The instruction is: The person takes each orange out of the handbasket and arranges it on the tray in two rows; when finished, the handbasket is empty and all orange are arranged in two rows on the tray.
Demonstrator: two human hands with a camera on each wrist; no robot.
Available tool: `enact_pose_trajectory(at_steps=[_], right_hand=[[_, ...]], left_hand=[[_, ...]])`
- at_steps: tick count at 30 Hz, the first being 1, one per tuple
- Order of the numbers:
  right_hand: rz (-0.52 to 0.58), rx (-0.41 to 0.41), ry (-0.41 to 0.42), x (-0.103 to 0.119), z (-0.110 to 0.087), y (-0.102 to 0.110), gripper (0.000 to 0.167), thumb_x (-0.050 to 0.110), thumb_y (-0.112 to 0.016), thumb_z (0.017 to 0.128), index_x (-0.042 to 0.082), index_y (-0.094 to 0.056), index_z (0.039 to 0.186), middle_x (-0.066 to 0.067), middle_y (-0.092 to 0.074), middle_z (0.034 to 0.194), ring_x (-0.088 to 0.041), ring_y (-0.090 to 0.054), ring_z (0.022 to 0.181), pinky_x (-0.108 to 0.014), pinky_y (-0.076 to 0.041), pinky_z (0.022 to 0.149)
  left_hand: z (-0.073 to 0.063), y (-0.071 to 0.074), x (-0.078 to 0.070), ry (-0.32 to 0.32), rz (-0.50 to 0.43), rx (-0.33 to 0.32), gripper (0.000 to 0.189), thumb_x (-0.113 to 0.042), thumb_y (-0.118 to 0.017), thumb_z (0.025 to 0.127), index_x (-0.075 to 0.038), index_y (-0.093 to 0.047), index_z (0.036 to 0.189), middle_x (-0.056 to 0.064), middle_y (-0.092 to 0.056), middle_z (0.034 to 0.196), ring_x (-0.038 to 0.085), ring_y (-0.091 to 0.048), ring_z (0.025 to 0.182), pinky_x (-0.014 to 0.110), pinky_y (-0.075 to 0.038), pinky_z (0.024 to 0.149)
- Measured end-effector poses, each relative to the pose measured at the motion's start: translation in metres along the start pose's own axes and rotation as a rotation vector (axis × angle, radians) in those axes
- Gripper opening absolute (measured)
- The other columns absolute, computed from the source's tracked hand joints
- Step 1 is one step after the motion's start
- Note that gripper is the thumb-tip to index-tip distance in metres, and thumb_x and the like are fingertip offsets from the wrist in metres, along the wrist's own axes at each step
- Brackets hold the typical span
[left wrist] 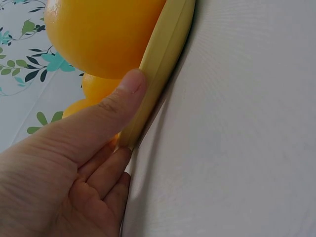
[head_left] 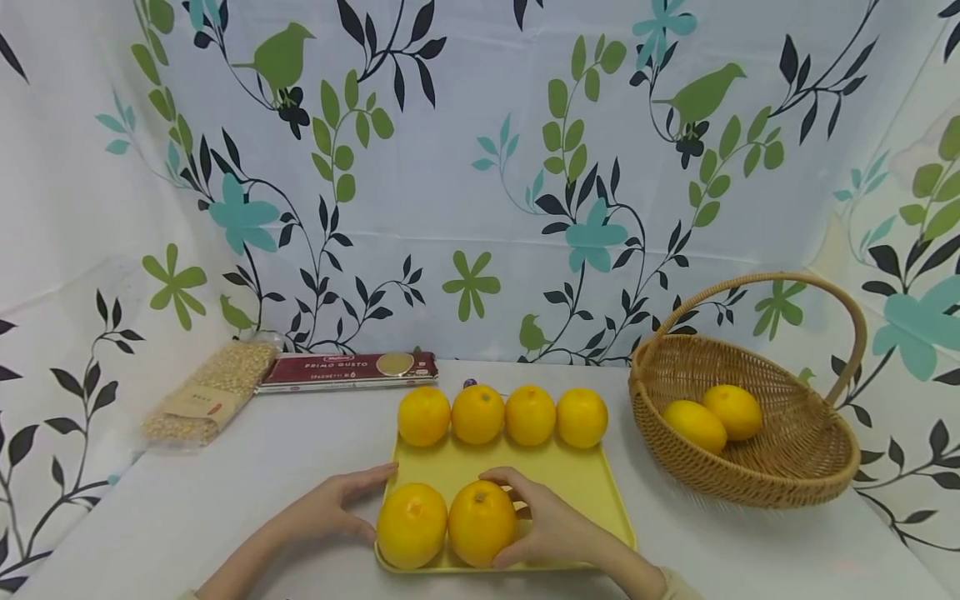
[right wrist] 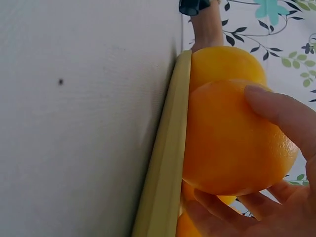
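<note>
A yellow tray (head_left: 558, 483) lies on the white table with a row of several oranges (head_left: 480, 414) along its far edge. Two more sit at its near left: one orange (head_left: 412, 527) in the corner, and a second orange (head_left: 482, 525) right beside it. My right hand (head_left: 551, 525) grips that second orange from its right side, thumb in front and fingers behind, as the held orange (right wrist: 237, 140) in the right wrist view shows. At the tray's left side, my left hand (head_left: 337, 504) is spread, its thumb (left wrist: 132, 84) touching the rim next to the corner orange.
A wicker basket (head_left: 750, 479) with a tall handle stands to the right, two yellow fruits (head_left: 694, 426) inside. Back left lie a bag of pale grains (head_left: 213, 387) and a dark red spaghetti pack (head_left: 345, 372). A patterned curtain (head_left: 465, 208) hangs behind the table.
</note>
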State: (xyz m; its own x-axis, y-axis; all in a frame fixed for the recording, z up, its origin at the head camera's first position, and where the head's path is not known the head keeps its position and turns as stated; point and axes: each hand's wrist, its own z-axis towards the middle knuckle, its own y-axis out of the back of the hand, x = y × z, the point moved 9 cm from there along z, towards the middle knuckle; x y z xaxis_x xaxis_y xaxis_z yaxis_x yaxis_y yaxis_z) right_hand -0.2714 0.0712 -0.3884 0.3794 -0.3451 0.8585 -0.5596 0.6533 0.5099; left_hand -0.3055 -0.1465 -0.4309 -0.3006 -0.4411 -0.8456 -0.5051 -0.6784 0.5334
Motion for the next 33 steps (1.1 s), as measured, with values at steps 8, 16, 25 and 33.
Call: enact_pose_trajectory(at_steps=[8,16,25,33], right_hand=[[0.001,-0.002,-0.044,-0.006,0.001,-0.002,0.078,0.028,-0.076,0.07,0.013,-0.034,0.134,0.007,-0.044,0.126,-0.018,-0.045,0.106,-0.031,-0.045,0.087],[0.028,-0.002,-0.039,-0.008,0.002,0.0,0.075,0.029,-0.076,0.071,0.011,-0.038,0.132,0.007,-0.048,0.122,-0.015,-0.049,0.104,-0.027,-0.046,0.084],[0.0,0.018,-0.04,-0.007,0.003,0.003,0.082,0.03,-0.075,0.072,0.004,-0.031,0.136,-0.003,-0.04,0.134,-0.019,-0.041,0.118,-0.032,-0.041,0.093],[-0.047,-0.046,0.056,0.014,-0.005,0.03,0.081,0.025,-0.074,0.073,0.001,-0.029,0.136,-0.018,-0.034,0.137,-0.03,-0.035,0.123,-0.04,-0.038,0.096]], left_hand=[[-0.001,0.001,-0.001,-0.001,-0.01,0.001,0.077,-0.029,-0.075,0.07,-0.005,-0.039,0.135,0.008,-0.035,0.139,0.033,-0.024,0.128,0.052,-0.016,0.102],[-0.002,0.0,-0.004,-0.033,-0.008,0.007,0.077,-0.028,-0.074,0.071,-0.004,-0.038,0.135,0.011,-0.034,0.139,0.035,-0.025,0.127,0.054,-0.017,0.101],[0.0,0.003,-0.003,-0.036,0.007,0.0,0.078,-0.029,-0.074,0.07,-0.004,-0.038,0.135,0.011,-0.035,0.138,0.035,-0.026,0.127,0.054,-0.017,0.101],[-0.001,0.001,-0.001,-0.025,0.007,0.007,0.078,-0.029,-0.074,0.071,-0.005,-0.038,0.135,0.009,-0.035,0.139,0.034,-0.025,0.127,0.052,-0.016,0.102]])
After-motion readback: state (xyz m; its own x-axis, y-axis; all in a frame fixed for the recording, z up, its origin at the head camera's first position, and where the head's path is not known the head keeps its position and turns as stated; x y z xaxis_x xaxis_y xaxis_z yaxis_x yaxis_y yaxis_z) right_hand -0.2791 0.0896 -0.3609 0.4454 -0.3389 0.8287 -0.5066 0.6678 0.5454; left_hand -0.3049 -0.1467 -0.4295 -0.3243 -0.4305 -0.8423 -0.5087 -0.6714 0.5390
